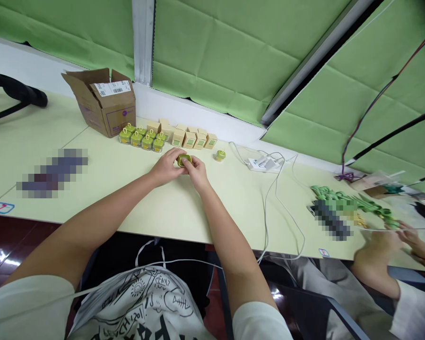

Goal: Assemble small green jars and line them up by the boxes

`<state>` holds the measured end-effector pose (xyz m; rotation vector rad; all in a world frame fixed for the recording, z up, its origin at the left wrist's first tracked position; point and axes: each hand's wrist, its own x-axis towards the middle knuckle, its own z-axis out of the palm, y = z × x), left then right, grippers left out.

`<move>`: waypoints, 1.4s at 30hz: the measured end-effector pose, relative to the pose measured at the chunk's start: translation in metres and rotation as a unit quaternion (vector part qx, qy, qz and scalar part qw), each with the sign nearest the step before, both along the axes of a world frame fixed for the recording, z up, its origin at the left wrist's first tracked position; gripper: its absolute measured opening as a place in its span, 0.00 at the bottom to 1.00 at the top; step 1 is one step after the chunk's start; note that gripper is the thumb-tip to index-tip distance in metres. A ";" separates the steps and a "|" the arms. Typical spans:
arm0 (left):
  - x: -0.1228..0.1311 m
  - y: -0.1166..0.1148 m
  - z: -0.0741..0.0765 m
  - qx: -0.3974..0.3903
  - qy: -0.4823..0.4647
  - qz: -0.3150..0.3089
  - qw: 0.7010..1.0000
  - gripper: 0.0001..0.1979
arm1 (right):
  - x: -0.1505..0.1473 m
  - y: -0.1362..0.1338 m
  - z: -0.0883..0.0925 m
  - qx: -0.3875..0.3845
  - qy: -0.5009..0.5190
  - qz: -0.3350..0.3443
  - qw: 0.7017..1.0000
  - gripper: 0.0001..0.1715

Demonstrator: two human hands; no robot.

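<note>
Both my hands meet over a small green container (184, 159) on the pale table (212, 203). My left hand (168, 166) wraps it from the left, and my right hand (197, 173) pinches it from the right. Behind them stand several more green containers (142, 137) in a cluster and a row of small tan boxes (186, 136). One further green container (220, 155) sits alone to the right.
An open cardboard carton (102, 100) stands at the back left. A white power strip (262, 164) with trailing cables lies to the right. Another person's hands (385, 241) work on green pieces (350, 202) at the far right. Green curtains (233, 52) hang behind.
</note>
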<state>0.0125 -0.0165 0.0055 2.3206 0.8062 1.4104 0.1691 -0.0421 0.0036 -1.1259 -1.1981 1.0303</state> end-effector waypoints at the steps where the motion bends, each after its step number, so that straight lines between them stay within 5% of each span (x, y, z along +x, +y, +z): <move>1: -0.001 0.002 0.000 -0.001 -0.009 0.008 1.000 0.20 | 0.001 0.000 -0.001 0.000 -0.005 0.002 1.000 0.24; 5: -0.006 0.012 0.001 -0.025 -0.026 0.075 0.997 0.21 | 0.005 0.000 -0.007 0.061 -0.141 -0.026 0.988 0.20; 9: -0.013 0.023 -0.001 -0.044 -0.039 0.133 0.989 0.23 | 0.005 -0.002 -0.014 0.124 -0.389 0.000 0.913 0.21; 13: -0.015 0.026 -0.002 -0.045 -0.034 0.134 0.989 0.23 | 0.004 -0.003 -0.019 0.134 -0.469 0.045 0.872 0.21; 19: -0.015 0.025 -0.004 -0.038 -0.022 0.124 0.991 0.22 | 0.004 -0.001 -0.011 0.130 -0.333 -0.035 0.933 0.17; 24: -0.014 0.028 -0.007 -0.040 -0.015 0.118 0.992 0.24 | 0.004 0.002 -0.007 0.091 -0.139 -0.076 0.983 0.23; 34: -0.013 0.022 -0.005 -0.068 -0.006 0.139 0.988 0.27 | 0.001 0.002 -0.001 0.016 0.082 -0.011 0.996 0.29; 42: -0.014 0.023 -0.006 -0.039 0.013 0.126 0.991 0.23 | 0.005 0.002 0.002 -0.021 0.120 -0.031 0.992 0.22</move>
